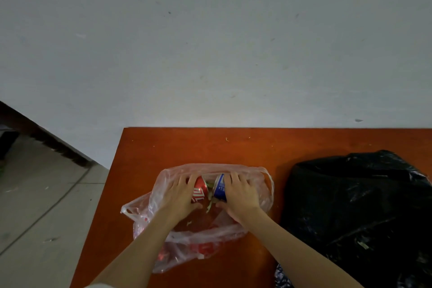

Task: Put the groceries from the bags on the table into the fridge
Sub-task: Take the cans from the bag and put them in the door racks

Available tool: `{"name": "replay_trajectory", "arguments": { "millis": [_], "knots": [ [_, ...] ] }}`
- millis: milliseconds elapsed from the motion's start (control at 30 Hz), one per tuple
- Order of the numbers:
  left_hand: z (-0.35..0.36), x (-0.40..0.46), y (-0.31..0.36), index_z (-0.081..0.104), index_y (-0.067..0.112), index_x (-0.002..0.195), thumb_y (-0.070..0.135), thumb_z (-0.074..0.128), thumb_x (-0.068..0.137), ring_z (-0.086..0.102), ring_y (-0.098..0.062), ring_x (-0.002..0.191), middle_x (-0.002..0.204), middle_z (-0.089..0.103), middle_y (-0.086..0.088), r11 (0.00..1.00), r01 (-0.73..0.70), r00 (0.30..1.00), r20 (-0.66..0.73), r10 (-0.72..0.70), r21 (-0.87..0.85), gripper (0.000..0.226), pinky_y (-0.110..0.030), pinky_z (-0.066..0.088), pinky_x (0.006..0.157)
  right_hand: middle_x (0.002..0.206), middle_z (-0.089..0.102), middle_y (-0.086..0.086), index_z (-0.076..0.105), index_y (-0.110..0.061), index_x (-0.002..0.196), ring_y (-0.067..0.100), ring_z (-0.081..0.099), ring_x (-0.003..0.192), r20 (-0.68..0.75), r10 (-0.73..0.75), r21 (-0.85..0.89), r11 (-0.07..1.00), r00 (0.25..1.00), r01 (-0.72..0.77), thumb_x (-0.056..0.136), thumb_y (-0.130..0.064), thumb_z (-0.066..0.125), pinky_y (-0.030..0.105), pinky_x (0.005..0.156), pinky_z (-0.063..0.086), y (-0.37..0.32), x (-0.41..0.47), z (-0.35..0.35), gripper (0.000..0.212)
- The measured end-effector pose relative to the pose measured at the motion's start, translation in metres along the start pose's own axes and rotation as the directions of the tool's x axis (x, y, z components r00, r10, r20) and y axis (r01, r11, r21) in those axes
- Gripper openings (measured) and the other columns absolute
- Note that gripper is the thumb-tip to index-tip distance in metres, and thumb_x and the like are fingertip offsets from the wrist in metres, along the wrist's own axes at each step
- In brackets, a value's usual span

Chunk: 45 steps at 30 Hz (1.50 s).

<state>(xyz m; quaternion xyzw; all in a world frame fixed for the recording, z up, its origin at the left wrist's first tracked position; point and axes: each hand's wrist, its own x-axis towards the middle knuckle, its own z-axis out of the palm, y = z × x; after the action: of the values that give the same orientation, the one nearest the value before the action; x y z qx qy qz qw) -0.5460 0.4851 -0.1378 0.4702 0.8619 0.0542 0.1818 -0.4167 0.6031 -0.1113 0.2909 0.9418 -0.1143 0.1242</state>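
Observation:
A clear pinkish plastic bag (261, 184) lies open on the orange-brown table (168, 149). Both my hands reach inside it. My left hand (180, 196) wraps a red can (199, 190) with white markings. My right hand (238, 194) wraps a blue can (219, 187) with white print. The two cans lie side by side, close together, with a few green scraps (209, 206) between them. More red packaging (205, 248) shows through the bag's near part, under my forearms. The fridge is out of sight.
A large black plastic bag (355, 213) sits on the table to the right, close to my right forearm. A grey-white wall (210, 42) stands right behind the table. Grey tiled floor (42, 206) and a dark skirting strip (46, 140) lie to the left.

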Motion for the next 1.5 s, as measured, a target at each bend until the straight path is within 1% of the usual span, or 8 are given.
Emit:
{"name": "replay_trajectory", "arguments": {
  "millis": [233,400,533,667,867,1133,1367,1500],
  "knots": [
    [0.001,-0.007,0.003,0.028,0.015,0.138,0.047,0.071,0.069,0.044,-0.019,0.124,0.138,0.045,-0.004,0.995,0.096,0.995,0.034,-0.094,-0.037,0.087,-0.032,0.032,0.108,0.135,0.044,0.014,0.029,-0.004,0.138,0.031,0.042,0.125,0.084,0.087,-0.093,0.993,0.993,-0.079,0.084,-0.038,0.062,0.043,0.104,0.03,-0.002,0.011,0.002,0.072],
    [-0.021,-0.031,0.005,0.039,0.019,0.133,0.043,0.077,0.065,0.046,-0.01,0.114,0.128,0.05,0.003,0.936,0.079,0.986,-0.11,-0.124,-0.343,0.081,-0.023,0.035,0.098,0.132,0.046,0.008,0.034,-0.008,0.134,0.025,0.047,0.12,0.024,0.114,0.231,0.966,0.993,-0.116,0.08,-0.042,0.063,0.034,0.097,0.039,0.01,-0.009,-0.013,0.07],
    [-0.056,-0.048,0.013,0.044,0.018,0.126,0.037,0.084,0.059,0.053,-0.015,0.106,0.112,0.052,0.005,0.789,0.117,0.927,-0.219,-0.305,-0.603,0.08,-0.031,0.045,0.091,0.118,0.057,-0.002,0.043,-0.011,0.126,0.014,0.054,0.108,-0.048,0.305,0.681,0.707,0.951,-0.192,0.07,-0.038,0.078,0.017,0.076,0.039,0.01,-0.036,-0.039,0.071],
    [-0.095,-0.062,0.027,0.043,0.014,0.13,0.022,0.082,0.067,0.052,-0.014,0.102,0.113,0.053,0.003,0.63,0.015,0.909,-0.252,-0.332,-0.777,0.074,-0.028,0.044,0.088,0.12,0.056,-0.002,0.042,-0.015,0.128,0.008,0.051,0.104,-0.116,0.353,0.901,0.432,0.928,-0.051,0.071,-0.022,0.08,0.018,0.079,0.044,0.002,-0.063,-0.07,0.069],
    [-0.142,-0.099,0.045,0.046,0.017,0.128,0.022,0.081,0.066,0.058,-0.018,0.109,0.12,0.058,0.001,0.48,-0.173,0.95,-0.274,-0.148,-0.86,0.071,-0.041,0.047,0.096,0.118,0.058,-0.004,0.045,-0.016,0.129,0.013,0.056,0.108,-0.268,0.432,0.95,0.266,0.861,0.163,0.074,-0.015,0.076,0.018,0.077,0.05,-0.003,-0.134,-0.103,0.063],
    [-0.132,-0.185,0.108,0.04,0.022,0.133,0.026,0.079,0.068,0.051,-0.013,0.107,0.121,0.05,0.006,0.532,-0.306,0.952,-0.252,0.173,-0.789,0.077,-0.029,0.046,0.087,0.112,0.059,-0.007,0.046,-0.021,0.124,0.007,0.058,0.1,-0.338,0.669,0.941,0.234,0.662,0.244,0.079,-0.015,0.072,0.019,0.074,0.052,-0.018,-0.281,-0.086,0.052],
    [-0.113,-0.253,0.197,0.039,0.032,0.123,0.028,0.078,0.069,0.054,-0.01,0.104,0.115,0.051,0.009,0.45,-0.409,0.865,-0.181,0.468,-0.794,0.066,-0.022,0.046,0.081,0.108,0.059,-0.012,0.046,-0.026,0.117,0.005,0.059,0.098,-0.372,0.816,0.923,0.274,0.443,0.271,0.078,-0.015,0.071,0.015,0.07,0.054,-0.014,-0.422,-0.074,0.048],
    [-0.089,-0.304,0.246,0.039,0.024,0.132,0.028,0.077,0.072,0.051,-0.011,0.109,0.12,0.049,0.007,0.426,-0.47,0.774,-0.129,0.619,-0.773,0.071,-0.025,0.047,0.087,0.108,0.058,-0.011,0.045,-0.023,0.119,0.004,0.057,0.097,-0.369,0.883,0.92,0.304,0.291,0.247,0.078,-0.014,0.071,0.015,0.067,0.054,-0.008,-0.506,-0.064,0.05]
  ]
}}
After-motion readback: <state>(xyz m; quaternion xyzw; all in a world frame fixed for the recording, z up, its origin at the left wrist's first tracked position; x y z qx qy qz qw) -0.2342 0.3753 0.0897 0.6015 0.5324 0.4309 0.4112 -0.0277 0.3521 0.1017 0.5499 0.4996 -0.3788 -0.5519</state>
